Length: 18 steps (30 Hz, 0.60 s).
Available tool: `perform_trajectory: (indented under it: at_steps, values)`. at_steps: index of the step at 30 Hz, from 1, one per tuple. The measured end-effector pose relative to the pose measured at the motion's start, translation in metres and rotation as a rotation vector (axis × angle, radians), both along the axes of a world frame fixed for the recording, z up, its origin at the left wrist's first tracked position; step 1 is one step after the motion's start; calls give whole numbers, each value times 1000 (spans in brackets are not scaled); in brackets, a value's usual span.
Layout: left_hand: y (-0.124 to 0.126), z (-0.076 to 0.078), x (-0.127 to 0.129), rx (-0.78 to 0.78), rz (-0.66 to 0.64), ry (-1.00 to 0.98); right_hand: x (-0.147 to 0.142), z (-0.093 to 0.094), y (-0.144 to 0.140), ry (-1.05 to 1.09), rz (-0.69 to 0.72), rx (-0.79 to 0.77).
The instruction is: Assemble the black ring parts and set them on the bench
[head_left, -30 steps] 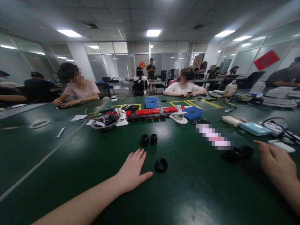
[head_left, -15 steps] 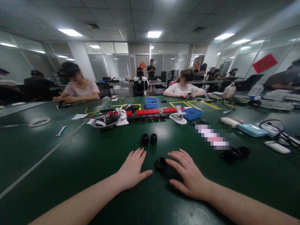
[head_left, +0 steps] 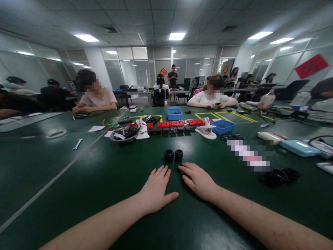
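Observation:
My left hand (head_left: 156,189) lies flat, palm down, on the green table (head_left: 78,180), fingers spread and nothing in it. My right hand (head_left: 198,180) rests palm down just to its right, fingers stretched forward. It covers the spot where a black ring lay, and the ring is out of sight. Two small black cylindrical parts (head_left: 173,155) stand side by side just beyond both sets of fingertips, untouched.
More black ring parts (head_left: 279,176) sit at the right. Farther back are red power strips (head_left: 170,124), two blue bins (head_left: 222,126), a metal bowl of cables (head_left: 123,133), a white clamp (head_left: 206,130) and a wrench (head_left: 77,143). Other people sit across the table.
My right hand came in from the far right and settled over the black ring, hiding it. My left hand stayed flat. The view shifted slightly left.

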<state>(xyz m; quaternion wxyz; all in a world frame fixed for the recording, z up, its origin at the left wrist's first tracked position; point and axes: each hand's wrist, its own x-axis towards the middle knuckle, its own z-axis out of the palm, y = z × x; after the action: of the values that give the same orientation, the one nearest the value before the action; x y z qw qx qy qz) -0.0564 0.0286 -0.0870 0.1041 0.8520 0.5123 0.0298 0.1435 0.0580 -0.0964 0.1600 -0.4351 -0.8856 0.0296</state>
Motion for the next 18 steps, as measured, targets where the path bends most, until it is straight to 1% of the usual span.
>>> perform_trajectory:
  at_steps: [5, 9, 14, 18]
  values:
    - [0, 0, -1, -14, 0, 1, 21, -3, 2, -15, -105, 31]
    - [1, 2, -2, -29, 0, 1, 49, -5, 2, -44, -188, 61]
    - [0, 3, -2, -47, -1, 1, 87, -6, -3, -102, -357, 130]
    - [0, 2, -2, -48, 1, 7, 106, -8, -9, -143, -471, 179]
